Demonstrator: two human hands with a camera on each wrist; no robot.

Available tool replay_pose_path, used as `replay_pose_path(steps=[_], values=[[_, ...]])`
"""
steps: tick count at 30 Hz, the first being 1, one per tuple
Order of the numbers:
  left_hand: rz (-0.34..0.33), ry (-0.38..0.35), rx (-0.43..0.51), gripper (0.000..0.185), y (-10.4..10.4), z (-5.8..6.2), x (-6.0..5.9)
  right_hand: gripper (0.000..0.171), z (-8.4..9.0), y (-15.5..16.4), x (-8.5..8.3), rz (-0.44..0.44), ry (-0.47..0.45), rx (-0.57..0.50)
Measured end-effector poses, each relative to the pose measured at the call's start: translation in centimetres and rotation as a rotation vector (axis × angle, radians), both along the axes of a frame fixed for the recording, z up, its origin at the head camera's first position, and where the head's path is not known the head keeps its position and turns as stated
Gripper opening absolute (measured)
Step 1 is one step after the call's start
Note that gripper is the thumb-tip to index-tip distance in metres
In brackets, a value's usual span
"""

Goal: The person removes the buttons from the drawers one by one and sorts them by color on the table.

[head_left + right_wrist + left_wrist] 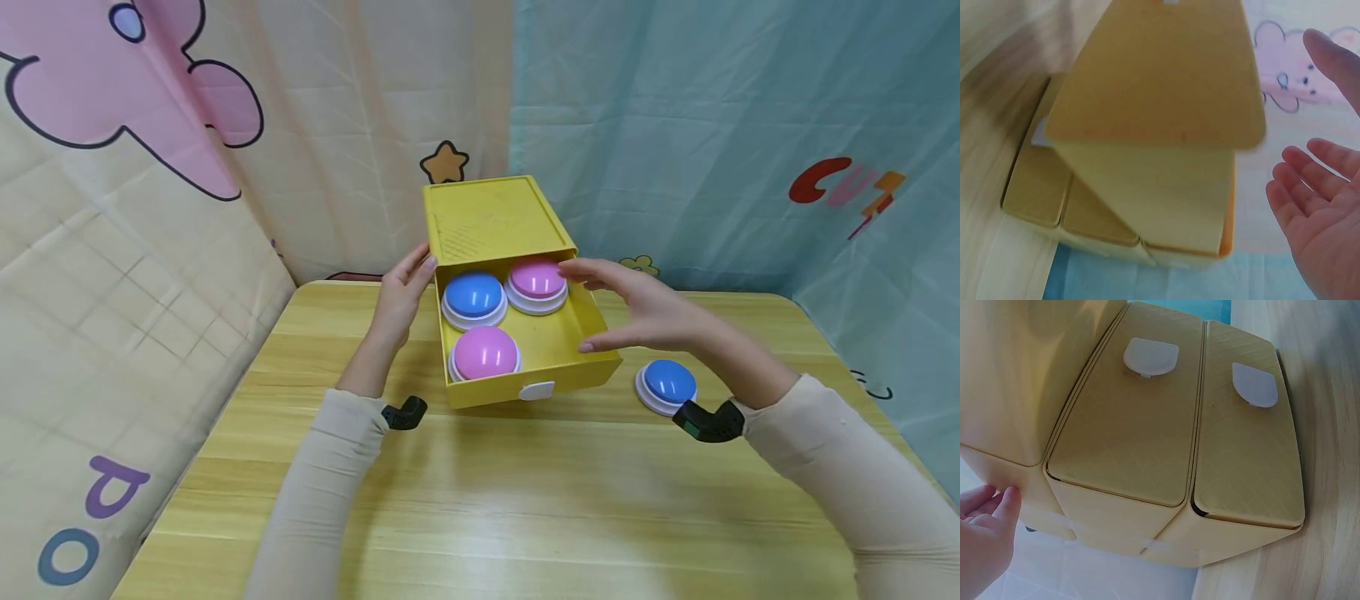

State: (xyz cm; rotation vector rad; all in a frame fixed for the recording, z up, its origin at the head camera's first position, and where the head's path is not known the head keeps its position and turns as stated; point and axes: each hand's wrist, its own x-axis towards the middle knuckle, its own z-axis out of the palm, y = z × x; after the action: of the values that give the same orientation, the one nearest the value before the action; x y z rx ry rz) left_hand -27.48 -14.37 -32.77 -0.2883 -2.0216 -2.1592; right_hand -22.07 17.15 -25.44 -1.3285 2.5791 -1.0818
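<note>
"Drawer of yellow plastic [551, 342], standing out at the top: what's in it?"

"Three things: a glossy blue dome-shaped push button [473, 294] on a round white base [476, 322] at the back left, a glossy pink button [537, 279] of the same build at the back right, and a second pink button [485, 353] at the front left. The front right corner is bare. Another blue button [671, 382] sits outside, on the pale wood-grain table [480, 500], to the right."

"And the boxy yellow cabinet [495, 218]?"

"Its middle drawer [1125, 425] and bottom drawer [1247, 444] look closed, each with a rounded white tab [1150, 357], so I can't tell what they hold."

"Hands?"

"The left hand [397, 308] rests thumb and fingers against the cabinet's left side. The right hand [645, 312] looks empty, thumb and fingers spread over the drawer's right side. Whether a fingertip touches the back pink button, I can't tell."

"How would you work that reach?"

"Brace lightly with the left; a drawer this far out could pull the cabinet forward. With the right, I'd handle any button by its white base, since pressing the dome might click it."
</note>
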Motion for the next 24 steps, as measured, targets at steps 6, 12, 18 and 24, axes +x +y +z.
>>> replay_pose_path(steps=[6,12,18,24], values=[[-0.001,0.003,0.009,0.052,0.0,-0.2,-0.1,0.081,-0.4,-3.5,-0.6,0.13,-0.031,0.056],[0.001,0.0,0.008,0.052,-0.1,-0.2,-0.1,0.079,-1.0,-5.8,-1.1,0.199,-0.119,0.103],[0.002,-0.003,0.015,0.051,0.0,-0.1,0.0,0.074,-2.1,-7.1,-1.5,0.199,-0.176,0.186],[0.004,0.007,0.017,0.051,0.1,-0.1,0.0,0.072,-3.3,-7.9,-1.9,0.22,-0.184,0.203]])
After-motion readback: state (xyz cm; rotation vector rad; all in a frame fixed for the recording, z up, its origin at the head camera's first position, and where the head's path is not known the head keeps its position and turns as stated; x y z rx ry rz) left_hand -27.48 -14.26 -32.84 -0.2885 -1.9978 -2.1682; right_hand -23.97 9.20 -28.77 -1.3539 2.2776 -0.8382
